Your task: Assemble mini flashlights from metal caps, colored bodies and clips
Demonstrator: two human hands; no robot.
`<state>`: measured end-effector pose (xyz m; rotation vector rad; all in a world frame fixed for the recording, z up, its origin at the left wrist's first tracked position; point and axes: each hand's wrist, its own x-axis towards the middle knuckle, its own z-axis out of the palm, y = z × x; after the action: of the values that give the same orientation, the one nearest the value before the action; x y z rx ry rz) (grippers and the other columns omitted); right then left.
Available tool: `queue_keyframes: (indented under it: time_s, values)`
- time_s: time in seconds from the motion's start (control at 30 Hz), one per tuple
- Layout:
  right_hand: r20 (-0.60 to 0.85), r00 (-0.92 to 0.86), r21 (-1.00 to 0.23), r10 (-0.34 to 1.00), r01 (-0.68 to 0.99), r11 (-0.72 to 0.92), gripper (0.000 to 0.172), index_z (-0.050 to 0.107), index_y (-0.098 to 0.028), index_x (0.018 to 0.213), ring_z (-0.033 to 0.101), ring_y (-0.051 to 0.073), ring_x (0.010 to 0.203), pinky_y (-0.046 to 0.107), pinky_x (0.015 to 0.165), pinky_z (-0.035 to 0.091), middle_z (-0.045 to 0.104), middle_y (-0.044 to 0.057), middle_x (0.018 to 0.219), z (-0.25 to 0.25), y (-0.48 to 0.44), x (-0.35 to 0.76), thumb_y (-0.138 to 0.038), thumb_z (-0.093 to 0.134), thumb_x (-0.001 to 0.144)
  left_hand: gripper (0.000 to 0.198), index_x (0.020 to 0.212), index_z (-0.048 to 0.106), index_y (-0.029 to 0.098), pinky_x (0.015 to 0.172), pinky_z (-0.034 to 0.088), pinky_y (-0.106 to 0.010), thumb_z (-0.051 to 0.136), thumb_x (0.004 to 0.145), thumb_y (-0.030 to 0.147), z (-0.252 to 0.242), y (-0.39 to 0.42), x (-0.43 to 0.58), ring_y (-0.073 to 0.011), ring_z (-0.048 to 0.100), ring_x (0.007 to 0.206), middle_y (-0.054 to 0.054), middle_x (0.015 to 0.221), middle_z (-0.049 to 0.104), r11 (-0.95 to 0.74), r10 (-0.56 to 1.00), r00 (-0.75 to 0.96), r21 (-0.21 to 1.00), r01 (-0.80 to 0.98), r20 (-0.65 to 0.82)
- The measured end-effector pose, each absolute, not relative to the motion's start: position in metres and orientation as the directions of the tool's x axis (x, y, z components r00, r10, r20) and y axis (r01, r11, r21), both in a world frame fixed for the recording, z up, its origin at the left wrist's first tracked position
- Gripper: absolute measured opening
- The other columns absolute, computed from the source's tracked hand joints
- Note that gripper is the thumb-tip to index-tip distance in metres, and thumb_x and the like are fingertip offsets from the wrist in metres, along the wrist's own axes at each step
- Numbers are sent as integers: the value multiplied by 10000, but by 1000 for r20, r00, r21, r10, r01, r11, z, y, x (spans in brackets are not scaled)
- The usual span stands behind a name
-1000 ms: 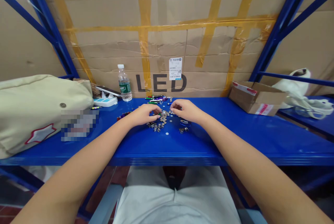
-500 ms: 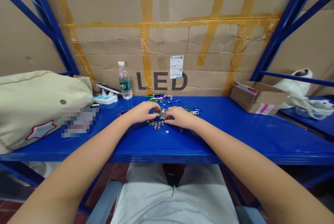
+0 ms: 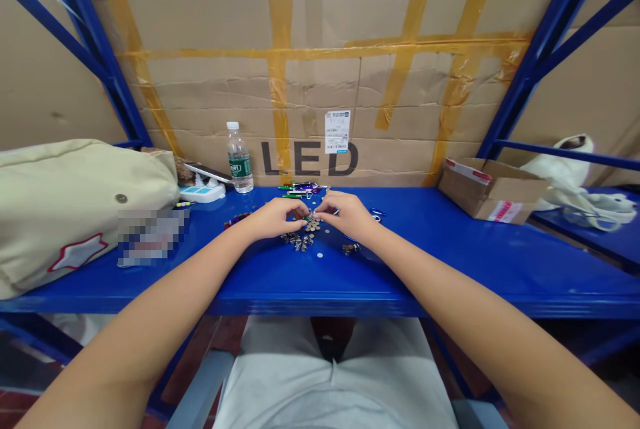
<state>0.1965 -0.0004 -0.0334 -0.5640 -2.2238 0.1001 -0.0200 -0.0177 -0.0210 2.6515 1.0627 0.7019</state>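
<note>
My left hand [image 3: 281, 217] is over the middle of the table, thumb and fingers drawn together around something small with a hint of green. Facing it, my right hand [image 3: 346, 213] is closed in a pinch, its fingertips almost at the left ones. What the right fingers grip is too small to tell. Flat round metal discs like button cells [image 3: 313, 225] lie just under both hands. Nearer to me is a pile of small shiny metal pieces [image 3: 300, 242]. A smaller cluster of metal pieces [image 3: 351, 249] sits below my right wrist.
Several slim coloured metal tubes with clips [image 3: 303, 189] lie behind the hands on the blue table [image 3: 440, 262]. Left are a water bottle [image 3: 241, 162], a white power strip [image 3: 203, 191] and a cream bag [image 3: 85, 209]. An open cardboard box [image 3: 493, 189] stands right. Tall cardboard [image 3: 210, 95] closes the back.
My right hand has risen from the discs, away from me, and its fingertips now meet near the left ones. My left hand has barely moved. The view has tilted slightly upward.
</note>
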Motion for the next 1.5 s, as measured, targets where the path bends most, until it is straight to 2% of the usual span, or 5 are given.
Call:
queue_keyframes:
  time_s: [0.23,0.43,0.57,1.0,1.5]
  values:
    - [609,-687,-183,397,366,913,106,676,-177,853,578,148,778,287,738,441,639,40,812,-32,-4,199,-156,572,843,185,940,629,182,737,491,-257,583,791,281,-25,-15,-21,-141,622,779,-13,876,691,-701,712,616,402,589,337]
    - [539,-592,-290,599,537,792,153,656,-171,952,586,145,753,273,702,441,670,43,856,-30,1,205,-186,566,829,200,937,624,175,749,494,-274,588,784,298,-23,-12,-24,-149,622,781,-22,879,693,-673,739,554,390,628,383]
    - [435,-597,-222,674,654,723,140,672,-165,906,593,173,817,300,752,444,670,69,889,-34,11,213,-157,567,813,209,928,625,176,740,496,-278,592,782,322,-20,-10,-27,-155,629,785,-24,869,689,-636,768,487,405,656,417]
    - [394,-843,-71,368,371,926,217,663,-214,1038,566,216,1003,388,896,422,644,83,1063,-37,-39,173,-194,570,842,209,931,618,160,740,503,-292,592,780,302,-19,-10,-29,-159,630,803,-33,877,688,-644,758,468,411,645,454]
    - [300,-811,-202,503,461,864,185,697,-159,939,617,171,863,301,806,456,681,80,951,-30,-28,182,-111,556,829,208,941,624,152,722,497,-274,602,788,292,-19,-10,-29,-147,631,783,-31,870,687,-654,752,492,405,639,440]
